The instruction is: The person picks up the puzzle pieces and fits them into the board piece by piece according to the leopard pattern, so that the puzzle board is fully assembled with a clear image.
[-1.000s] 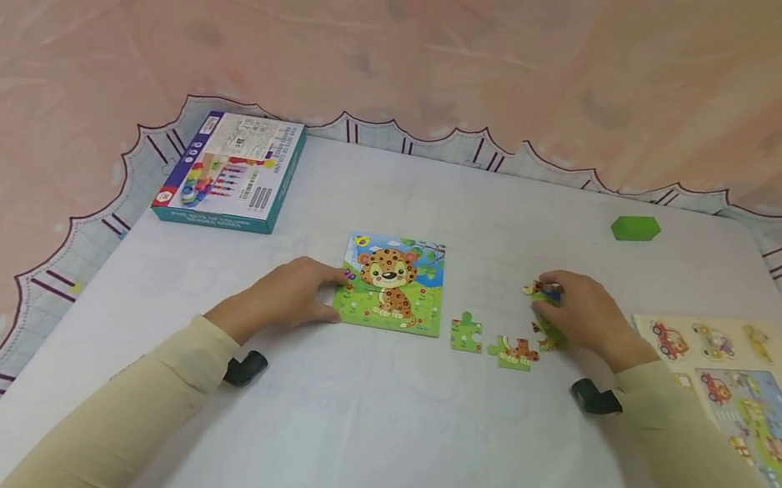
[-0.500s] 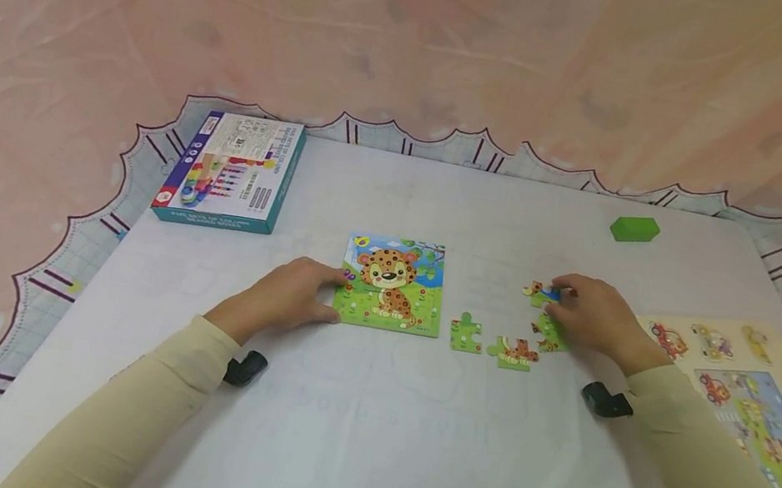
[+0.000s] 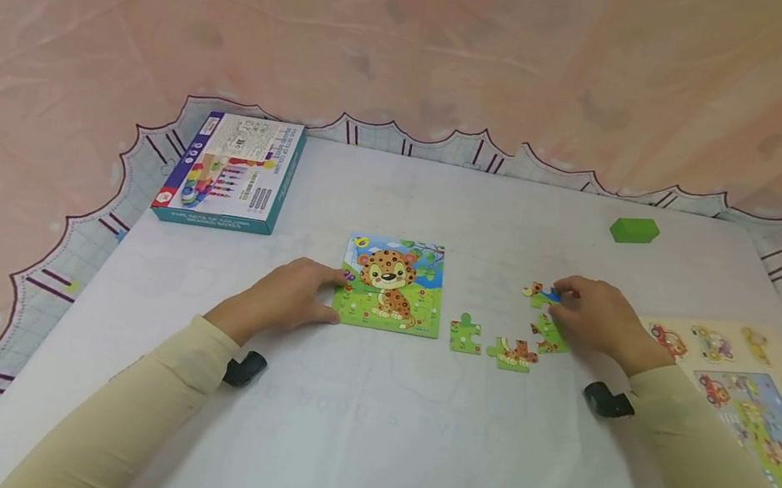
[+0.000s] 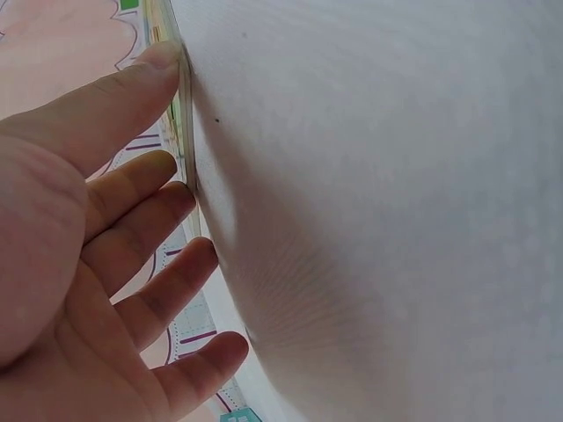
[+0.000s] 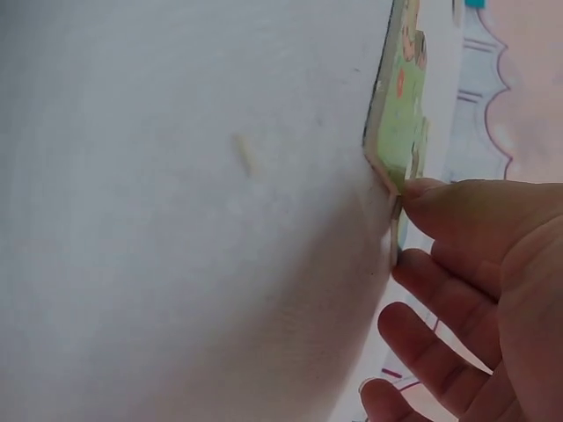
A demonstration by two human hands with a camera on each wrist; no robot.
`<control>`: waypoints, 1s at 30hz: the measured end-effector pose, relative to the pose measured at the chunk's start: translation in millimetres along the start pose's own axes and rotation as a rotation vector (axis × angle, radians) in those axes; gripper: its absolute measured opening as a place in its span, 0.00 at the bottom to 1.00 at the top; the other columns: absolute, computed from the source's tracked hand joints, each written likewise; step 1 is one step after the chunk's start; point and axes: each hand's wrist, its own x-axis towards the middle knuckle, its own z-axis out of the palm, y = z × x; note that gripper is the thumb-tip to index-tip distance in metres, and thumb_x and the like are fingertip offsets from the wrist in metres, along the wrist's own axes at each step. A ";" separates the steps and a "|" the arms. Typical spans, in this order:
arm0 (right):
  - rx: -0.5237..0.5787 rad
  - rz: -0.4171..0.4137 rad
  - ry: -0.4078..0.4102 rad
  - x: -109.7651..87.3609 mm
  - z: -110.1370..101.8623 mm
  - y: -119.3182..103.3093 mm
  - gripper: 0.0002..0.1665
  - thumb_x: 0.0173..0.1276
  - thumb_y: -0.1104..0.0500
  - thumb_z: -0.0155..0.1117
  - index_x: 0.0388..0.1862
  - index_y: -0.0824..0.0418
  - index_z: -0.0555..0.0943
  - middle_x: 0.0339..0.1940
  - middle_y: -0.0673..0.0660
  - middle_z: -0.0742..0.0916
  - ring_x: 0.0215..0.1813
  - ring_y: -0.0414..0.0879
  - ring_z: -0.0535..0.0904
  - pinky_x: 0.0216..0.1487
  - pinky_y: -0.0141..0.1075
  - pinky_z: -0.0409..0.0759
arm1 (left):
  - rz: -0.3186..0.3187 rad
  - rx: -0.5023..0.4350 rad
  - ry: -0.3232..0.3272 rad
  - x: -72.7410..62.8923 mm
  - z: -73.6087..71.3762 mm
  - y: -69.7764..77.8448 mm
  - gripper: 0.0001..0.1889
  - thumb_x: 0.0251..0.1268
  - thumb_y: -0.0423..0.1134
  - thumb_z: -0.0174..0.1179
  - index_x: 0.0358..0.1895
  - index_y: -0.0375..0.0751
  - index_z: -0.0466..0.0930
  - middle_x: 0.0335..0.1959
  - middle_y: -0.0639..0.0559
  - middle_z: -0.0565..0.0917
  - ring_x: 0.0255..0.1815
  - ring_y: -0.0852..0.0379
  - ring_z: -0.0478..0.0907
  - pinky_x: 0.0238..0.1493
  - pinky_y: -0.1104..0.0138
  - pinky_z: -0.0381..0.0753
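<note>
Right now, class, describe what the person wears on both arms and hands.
Both arms wear long, plain cream sleeves reaching the wrists. A small black device sits at each wrist, left and right. The left hand and right hand are bare: no gloves, rings or markings visible.

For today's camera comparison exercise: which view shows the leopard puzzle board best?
The head view: the leopard puzzle board lies flat, its whole picture visible. The left wrist view shows only its thin edge against the left hand's fingertips. The right wrist view shows loose pieces only.
</note>
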 end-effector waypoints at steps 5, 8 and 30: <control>-0.014 0.003 -0.010 3.6 -1.0 -0.9 0.24 0.71 0.57 0.63 0.60 0.72 0.77 0.55 0.72 0.82 0.58 0.67 0.76 0.62 0.61 0.71 | -0.013 -0.005 -0.005 -1.0 -0.5 0.2 0.31 0.61 0.43 0.72 0.67 0.38 0.76 0.65 0.41 0.77 0.69 0.40 0.68 0.70 0.49 0.66; -0.018 0.009 -0.020 5.4 -1.5 -1.2 0.24 0.71 0.57 0.63 0.60 0.72 0.77 0.56 0.72 0.82 0.58 0.67 0.76 0.62 0.61 0.71 | -0.016 -0.006 -0.006 -1.1 -0.4 0.3 0.31 0.61 0.44 0.72 0.67 0.38 0.76 0.66 0.41 0.76 0.69 0.40 0.68 0.70 0.49 0.66; 0.015 -0.029 -0.022 9.6 -1.0 -18.7 0.26 0.71 0.56 0.64 0.60 0.74 0.76 0.58 0.71 0.81 0.61 0.66 0.75 0.63 0.61 0.72 | -0.013 -0.006 -0.009 0.0 -0.5 0.8 0.32 0.61 0.44 0.72 0.67 0.38 0.76 0.66 0.41 0.76 0.69 0.40 0.68 0.70 0.49 0.66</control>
